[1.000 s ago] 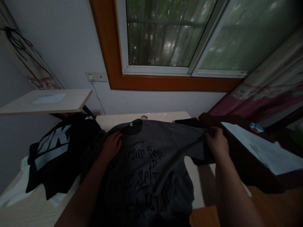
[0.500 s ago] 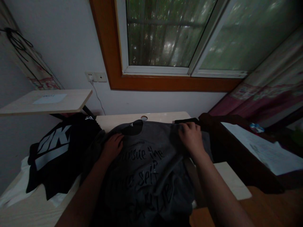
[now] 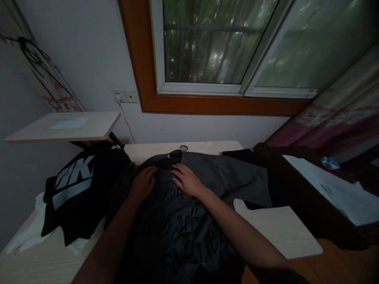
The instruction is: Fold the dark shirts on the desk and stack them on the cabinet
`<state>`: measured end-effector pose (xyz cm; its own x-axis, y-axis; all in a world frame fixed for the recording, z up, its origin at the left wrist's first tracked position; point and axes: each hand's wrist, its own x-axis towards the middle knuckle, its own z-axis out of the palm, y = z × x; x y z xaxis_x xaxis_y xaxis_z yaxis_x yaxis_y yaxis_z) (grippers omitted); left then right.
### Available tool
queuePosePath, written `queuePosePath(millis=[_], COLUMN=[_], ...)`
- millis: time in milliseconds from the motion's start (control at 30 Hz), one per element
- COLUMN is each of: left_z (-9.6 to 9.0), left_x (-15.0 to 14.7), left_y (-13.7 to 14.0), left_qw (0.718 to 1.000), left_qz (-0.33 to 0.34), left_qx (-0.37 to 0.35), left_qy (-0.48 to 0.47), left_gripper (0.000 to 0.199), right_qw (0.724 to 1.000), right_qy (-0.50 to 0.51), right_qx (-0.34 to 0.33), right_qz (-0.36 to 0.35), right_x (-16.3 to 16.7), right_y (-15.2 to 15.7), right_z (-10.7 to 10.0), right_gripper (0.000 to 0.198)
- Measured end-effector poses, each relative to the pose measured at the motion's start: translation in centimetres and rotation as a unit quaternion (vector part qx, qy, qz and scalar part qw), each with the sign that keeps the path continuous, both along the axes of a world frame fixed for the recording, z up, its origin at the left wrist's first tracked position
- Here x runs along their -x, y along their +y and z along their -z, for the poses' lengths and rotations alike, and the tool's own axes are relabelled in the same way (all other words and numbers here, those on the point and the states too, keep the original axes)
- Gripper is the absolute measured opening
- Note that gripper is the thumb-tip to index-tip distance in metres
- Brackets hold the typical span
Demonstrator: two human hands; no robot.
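Observation:
A dark grey T-shirt [image 3: 204,165] with black lettering lies spread front side up on the pale wooden desk [image 3: 142,150]. My left hand [image 3: 143,183] rests on the shirt just left of its neckline, with fingers extended. On the other side of the collar, my right hand [image 3: 188,180] lies on the fabric with its fingers spread. The shirt's right-hand sleeve is laid out flat, while its left-hand side is bunched and partly hidden by my left arm. My right forearm covers some of the print.
Left of the shirt lies black clothing [image 3: 74,185] with a white print, over white cloth [image 3: 28,228]. A raised wooden shelf [image 3: 97,128] holds a paper. Dark brown furniture [image 3: 319,205] with a pale sheet [image 3: 331,185] stands at the right. A window is behind the desk.
My right hand has moved left from the shirt's right shoulder to the neckline. The right sleeve now lies flatter and farther out. My left hand stays beside the collar.

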<state>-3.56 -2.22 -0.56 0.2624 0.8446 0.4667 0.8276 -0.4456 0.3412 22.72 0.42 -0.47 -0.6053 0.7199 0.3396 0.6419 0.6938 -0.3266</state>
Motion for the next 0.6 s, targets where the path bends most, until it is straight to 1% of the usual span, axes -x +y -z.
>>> queuePosePath(millis=[67, 133, 200, 233, 300, 367, 433, 533, 600], left_z=[-1.2, -3.0, -5.0, -5.9, -7.3, -8.0, -8.1, -7.9, -8.0], left_x=[-0.3, -0.3, 0.4, 1.1, 3.2, 5.7, 8.0, 9.9, 10.4], left_y=[-0.5, -1.0, -1.3, -1.3, -1.1, -1.0, -1.1, -1.8, -2.2], left_qw=[1.0, 0.998, 0.997, 0.995, 0.993, 0.983, 0.959, 0.929, 0.916], left_qz=[-0.006, -0.009, -0.022, -0.04, -0.095, -0.149, -0.224, -0.268, -0.279], left_qx=[-0.021, -0.046, -0.07, -0.08, -0.074, -0.047, -0.016, 0.045, 0.079], left_qy=[-0.015, -0.031, -0.04, -0.037, 0.006, 0.092, 0.172, 0.253, 0.279], left_gripper=[0.038, 0.037, 0.037, 0.037, 0.04, 0.041, 0.044, 0.061, 0.063], right_qw=[1.0, 1.0, 1.0, 1.0, 0.999, 0.999, 0.998, 0.998, 0.998], right_qy=[0.006, 0.006, 0.004, 0.001, -0.008, -0.018, -0.024, -0.024, -0.021], right_qx=[-0.004, -0.005, -0.004, -0.004, -0.006, -0.008, -0.009, -0.004, 0.002], right_qz=[0.008, 0.015, 0.025, 0.028, 0.037, 0.044, 0.049, 0.053, 0.058], right_x=[-0.5, -1.1, -1.6, -1.8, -2.1, -2.5, -2.8, -3.1, -3.2], right_y=[-0.1, -0.3, -0.6, -0.8, -1.2, -1.7, -2.0, -2.3, -2.3], right_z=[0.2, 0.0, -0.3, -0.4, -0.7, -0.8, -0.9, -1.0, -0.9], right_gripper=[0.038, 0.036, 0.034, 0.033, 0.034, 0.036, 0.036, 0.034, 0.034])
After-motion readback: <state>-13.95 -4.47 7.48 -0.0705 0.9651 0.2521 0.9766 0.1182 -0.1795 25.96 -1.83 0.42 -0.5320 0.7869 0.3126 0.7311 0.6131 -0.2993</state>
